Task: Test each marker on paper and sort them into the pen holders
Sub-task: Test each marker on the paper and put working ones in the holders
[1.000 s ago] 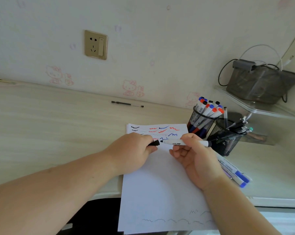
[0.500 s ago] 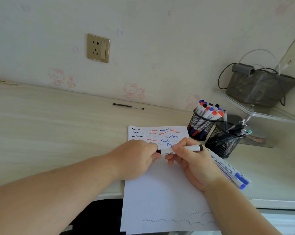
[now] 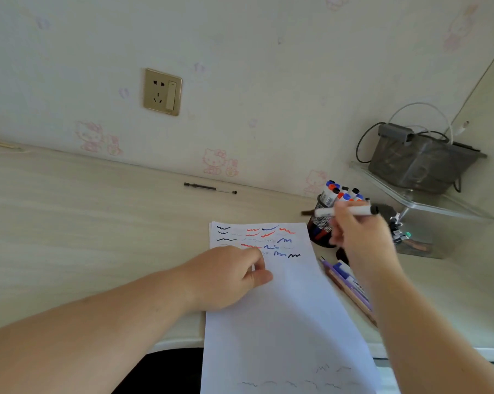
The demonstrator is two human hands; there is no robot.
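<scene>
Writing: we are reading only scribbles on the paper.
Right hand: pinching the marker level.
Left hand: curling, resting on paper.

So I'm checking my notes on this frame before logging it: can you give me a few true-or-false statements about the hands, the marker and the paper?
1. The right hand holds a marker up in front of a holder. True.
2. The left hand holds a red marker. False: no marker shows in it; it rests on the paper.
3. The paper has black, red and blue scribbles near its far end. True.
4. The holder is empty. False: several capped markers stand in it.
5. A thin pen lies on the desk near the wall. True.
</scene>
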